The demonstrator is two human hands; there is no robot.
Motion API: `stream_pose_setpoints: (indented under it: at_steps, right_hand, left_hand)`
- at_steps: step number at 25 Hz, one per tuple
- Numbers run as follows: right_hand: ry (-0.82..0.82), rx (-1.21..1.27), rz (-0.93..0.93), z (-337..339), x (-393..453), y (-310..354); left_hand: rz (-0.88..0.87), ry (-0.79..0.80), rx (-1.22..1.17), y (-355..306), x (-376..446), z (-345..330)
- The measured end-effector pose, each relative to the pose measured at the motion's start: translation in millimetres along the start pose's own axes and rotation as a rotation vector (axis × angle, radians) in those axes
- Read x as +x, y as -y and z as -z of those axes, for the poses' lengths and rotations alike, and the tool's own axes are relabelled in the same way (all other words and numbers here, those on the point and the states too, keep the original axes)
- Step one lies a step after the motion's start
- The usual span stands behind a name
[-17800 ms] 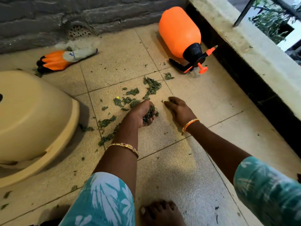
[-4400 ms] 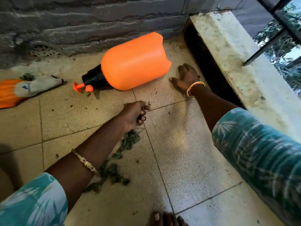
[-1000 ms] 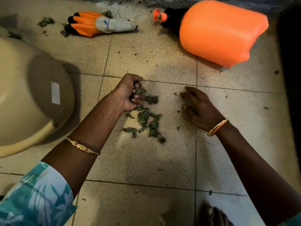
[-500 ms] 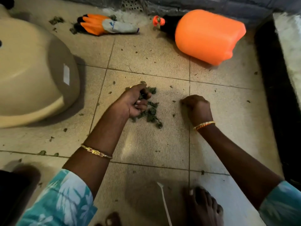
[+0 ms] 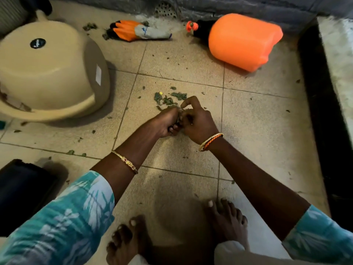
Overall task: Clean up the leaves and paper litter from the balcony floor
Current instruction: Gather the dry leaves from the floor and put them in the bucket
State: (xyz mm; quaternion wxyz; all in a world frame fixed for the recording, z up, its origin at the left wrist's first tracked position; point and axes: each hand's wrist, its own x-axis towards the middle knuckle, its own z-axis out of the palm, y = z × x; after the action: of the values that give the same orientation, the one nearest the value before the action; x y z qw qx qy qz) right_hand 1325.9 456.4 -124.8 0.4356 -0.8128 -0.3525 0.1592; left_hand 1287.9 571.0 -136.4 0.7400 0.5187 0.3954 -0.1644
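A small heap of green leaf bits [image 5: 169,99] lies on the beige floor tiles just beyond my hands. My left hand [image 5: 166,124] is curled into a fist around a wad of leaves. My right hand [image 5: 196,122] touches it from the right, fingers curled, pinching leaf bits at the fist's opening. Small leaf crumbs are scattered over the tiles [image 5: 257,127] around them. More leaf scraps [image 5: 89,26] lie at the back near the wall.
An upturned beige tub [image 5: 51,73] fills the left. An orange and grey glove [image 5: 141,31] and an orange sprayer bottle [image 5: 242,41] lie by the back wall, near a drain grate [image 5: 165,10]. A black object [image 5: 23,190] sits at lower left. A raised ledge [image 5: 340,60] runs along the right. My bare feet [image 5: 227,217] are below.
My right hand has moved left from the floor to meet my left fist. Part of the leaf heap has been gathered up. The view has pulled back and shifted.
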Motion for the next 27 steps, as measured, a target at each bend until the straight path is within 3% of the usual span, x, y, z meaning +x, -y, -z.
stream_pose_setpoints:
  at_steps: [3,5,8,11,15,21,27]
  right_hand:
    - [-0.085,0.074,-0.011,10,13,-9]
    - [-0.144,-0.028,-0.09,21,37,-31]
    - [0.125,-0.368,-0.2,29,69,-69]
    - [0.296,-0.515,-0.112,21,74,-84]
    - [0.151,-0.579,0.132,16,38,-87]
    - [-0.02,-0.631,0.188,-4,-26,-76]
    - [0.081,-0.587,-0.008,4,-4,-63]
  left_hand:
    - [-0.031,-0.063,-0.068,0,1,11]
    - [-0.035,-0.093,-0.119,-4,-1,24]
    - [-0.023,-0.16,-0.178,-7,-11,44]
    - [-0.031,-0.224,-0.212,-3,-12,59]
    - [-0.006,-0.233,-0.285,7,-5,64]
    - [0.022,-0.214,-0.338,6,-5,57]
    - [0.009,-0.161,-0.329,6,-7,49]
